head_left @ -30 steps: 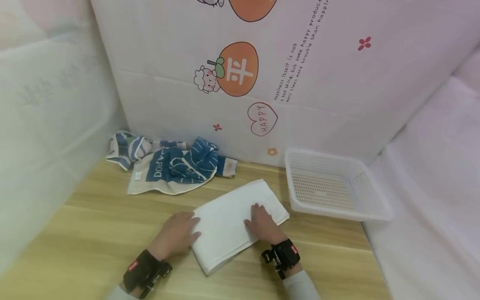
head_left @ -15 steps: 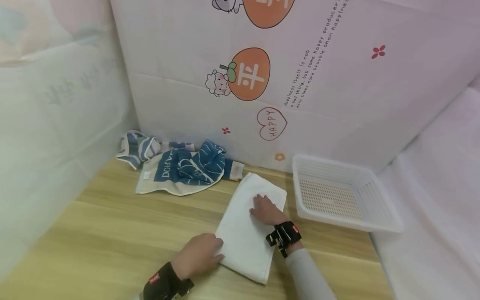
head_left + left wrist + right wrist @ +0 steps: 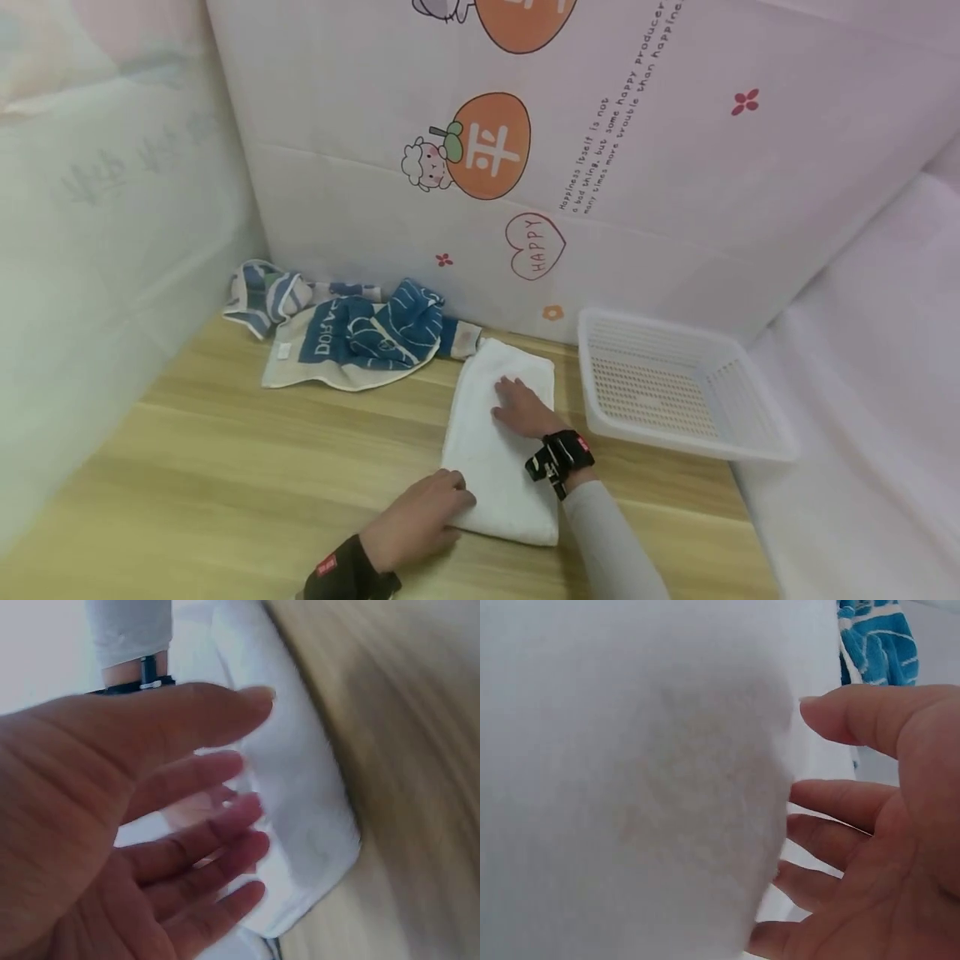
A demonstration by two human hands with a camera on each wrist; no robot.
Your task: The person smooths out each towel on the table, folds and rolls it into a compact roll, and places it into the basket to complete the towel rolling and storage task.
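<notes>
A folded white towel (image 3: pixel 498 454) lies lengthwise on the wooden table, its near end toward me. My right hand (image 3: pixel 522 408) rests on the upper part of it with fingers spread; in the right wrist view the fingertips of that hand (image 3: pixel 855 832) meet the white cloth. At the towel's near left corner is my left hand (image 3: pixel 420 517), palm turned toward the cloth. The left wrist view shows the fingers of the left hand (image 3: pixel 187 817) loosely extended, thumb apart, beside the rounded folded edge. Whether those fingertips touch the cloth is hard to tell.
A white plastic basket (image 3: pixel 652 392) stands at the back right. Along the back left lie a crumpled blue and beige towel (image 3: pixel 375 333) and a bunched striped cloth (image 3: pixel 262 296). White printed sheets (image 3: pixel 637 208) wall in the table (image 3: pixel 247 467).
The white towel has turned from a diagonal lie to nearly lengthwise, and both hands have moved with it. My left hand has come nearer to me and to the right.
</notes>
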